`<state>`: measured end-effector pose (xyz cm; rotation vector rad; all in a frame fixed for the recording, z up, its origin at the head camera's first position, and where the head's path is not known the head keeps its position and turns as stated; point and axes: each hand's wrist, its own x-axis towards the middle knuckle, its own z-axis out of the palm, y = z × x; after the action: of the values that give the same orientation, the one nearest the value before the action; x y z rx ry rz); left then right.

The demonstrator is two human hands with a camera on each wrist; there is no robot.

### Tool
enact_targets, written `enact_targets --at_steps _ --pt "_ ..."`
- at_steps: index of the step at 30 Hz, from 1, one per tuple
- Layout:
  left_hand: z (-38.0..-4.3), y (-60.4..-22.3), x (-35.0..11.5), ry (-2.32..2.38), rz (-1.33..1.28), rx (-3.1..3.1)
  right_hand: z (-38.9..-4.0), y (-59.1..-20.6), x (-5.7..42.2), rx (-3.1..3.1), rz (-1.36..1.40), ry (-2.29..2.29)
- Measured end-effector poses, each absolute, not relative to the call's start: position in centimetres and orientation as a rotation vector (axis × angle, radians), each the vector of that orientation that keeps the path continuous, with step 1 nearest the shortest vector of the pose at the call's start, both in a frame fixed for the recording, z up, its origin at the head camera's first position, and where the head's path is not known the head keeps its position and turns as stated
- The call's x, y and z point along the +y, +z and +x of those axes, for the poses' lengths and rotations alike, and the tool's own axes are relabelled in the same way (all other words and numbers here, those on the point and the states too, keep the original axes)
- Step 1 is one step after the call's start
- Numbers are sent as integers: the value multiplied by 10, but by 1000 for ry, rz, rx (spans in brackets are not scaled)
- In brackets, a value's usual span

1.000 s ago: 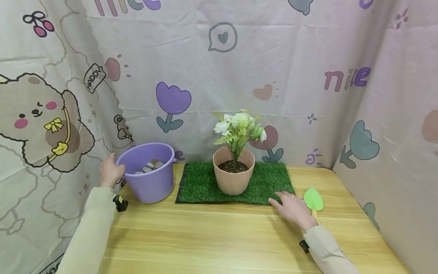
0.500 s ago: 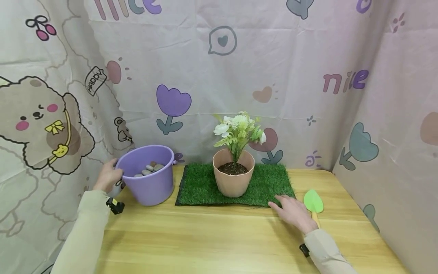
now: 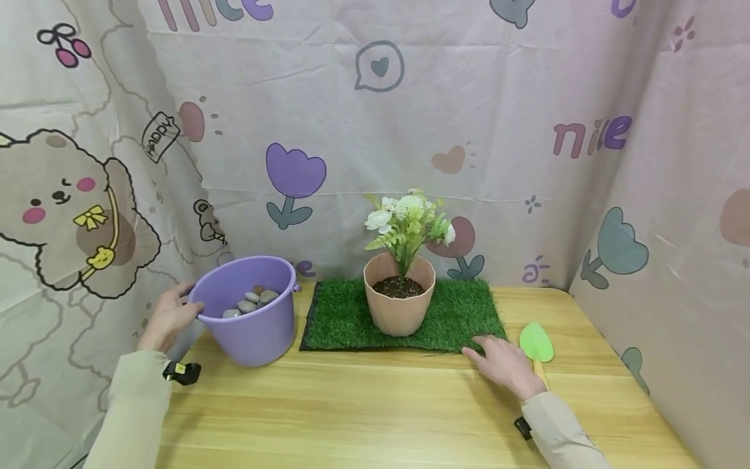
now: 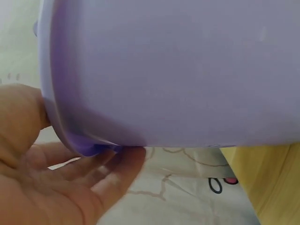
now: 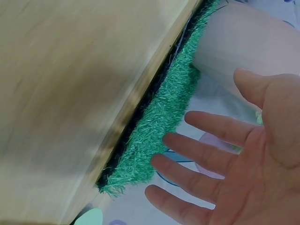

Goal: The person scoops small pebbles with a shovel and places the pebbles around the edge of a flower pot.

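At the left of the head view stands a purple bucket (image 3: 252, 335) with several smooth stones (image 3: 249, 305) inside. My left hand (image 3: 168, 319) grips its left rim. In the left wrist view, the thumb lies over the lip and the fingers reach under the outer side of the bucket (image 4: 178, 70). My right hand (image 3: 504, 368), palm down, hovers over the front right corner of the green turf mat (image 3: 463, 319). Its fingers are spread, nothing in them, in the right wrist view. Just right of this hand lies a trowel (image 3: 536, 343) with a green blade, its handle partly hidden.
A pink flowerpot (image 3: 398, 312) of dark soil stands on the mat, holding white and green flowers (image 3: 410, 218). The wooden table (image 3: 351, 404) extends in front. Patterned cloth (image 3: 375, 130) hangs at the back and on both sides.
My left hand has come down from beside the bucket and taken hold of its rim. The bucket has shifted slightly toward me and left. My right hand has hardly moved.
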<state>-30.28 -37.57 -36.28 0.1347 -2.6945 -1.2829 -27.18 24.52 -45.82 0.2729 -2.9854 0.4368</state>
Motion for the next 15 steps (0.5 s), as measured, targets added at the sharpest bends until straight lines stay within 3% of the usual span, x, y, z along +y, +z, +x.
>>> enact_targets --at_steps 6,15 --pt "-301 -361 -377 -1167 195 -2692 -273 -458 250 -2993 267 438" --pt "-325 -359 -383 -1172 190 -2727 -272 -461 257 -2985 301 416"
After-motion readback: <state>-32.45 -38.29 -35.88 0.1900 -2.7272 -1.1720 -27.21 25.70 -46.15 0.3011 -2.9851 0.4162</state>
